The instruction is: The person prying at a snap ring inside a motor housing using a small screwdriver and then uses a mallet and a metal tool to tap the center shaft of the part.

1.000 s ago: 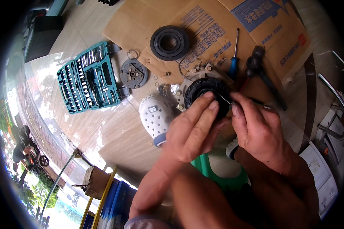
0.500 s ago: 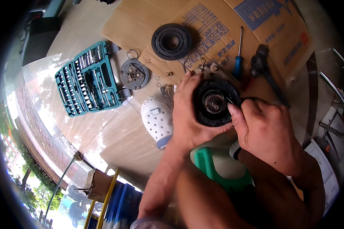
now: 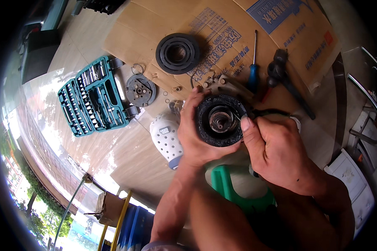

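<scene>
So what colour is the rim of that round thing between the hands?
The rim is black. It shows best in the head view.

Daylight whitens your floor toward its left edge. Your cardboard lies dimmer. Lines bend near your view's rim.

Two bare hands are near: one left hand and one right hand. There are two thick black rings: one rough-faced ring between the hands, and one grooved ring far, on one flat brown cardboard sheet. On the right lie one blue-handled steel screwdriver and one black hammer. On the left are one open teal plastic socket case, one round grey metal plate, one white perforated clog and two small thin rings. Near, one green plastic stool.
</scene>
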A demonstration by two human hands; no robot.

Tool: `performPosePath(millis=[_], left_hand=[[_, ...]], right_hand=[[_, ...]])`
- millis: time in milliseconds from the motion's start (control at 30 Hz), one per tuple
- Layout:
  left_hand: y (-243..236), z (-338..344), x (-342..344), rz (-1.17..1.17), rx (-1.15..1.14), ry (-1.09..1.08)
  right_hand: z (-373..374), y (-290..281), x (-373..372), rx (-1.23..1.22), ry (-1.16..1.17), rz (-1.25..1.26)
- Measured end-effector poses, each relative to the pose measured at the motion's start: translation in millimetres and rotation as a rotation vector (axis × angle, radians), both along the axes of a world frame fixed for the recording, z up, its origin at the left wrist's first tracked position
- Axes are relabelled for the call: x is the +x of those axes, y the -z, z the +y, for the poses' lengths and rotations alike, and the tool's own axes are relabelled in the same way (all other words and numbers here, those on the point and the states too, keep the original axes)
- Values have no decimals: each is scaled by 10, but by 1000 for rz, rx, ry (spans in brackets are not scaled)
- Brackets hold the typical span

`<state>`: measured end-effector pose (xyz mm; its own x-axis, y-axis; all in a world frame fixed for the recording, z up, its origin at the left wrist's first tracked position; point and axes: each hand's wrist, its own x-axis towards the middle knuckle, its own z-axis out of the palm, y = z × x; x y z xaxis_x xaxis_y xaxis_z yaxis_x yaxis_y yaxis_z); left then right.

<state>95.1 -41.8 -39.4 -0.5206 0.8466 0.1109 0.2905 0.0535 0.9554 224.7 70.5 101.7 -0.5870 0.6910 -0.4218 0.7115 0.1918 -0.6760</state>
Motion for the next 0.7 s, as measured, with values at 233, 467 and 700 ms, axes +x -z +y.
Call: performPosePath(millis=[233,467,700], left_hand=[[-33,19,-16,61,7,18],[-93,35,21,-184,-38,-71],[8,-42,-68,-20,15,16]], right_hand=[[-3,-12,9,-86,74,47],[31,81,-61,-239,228,101],[80,-157,23,105,-8,-35]])
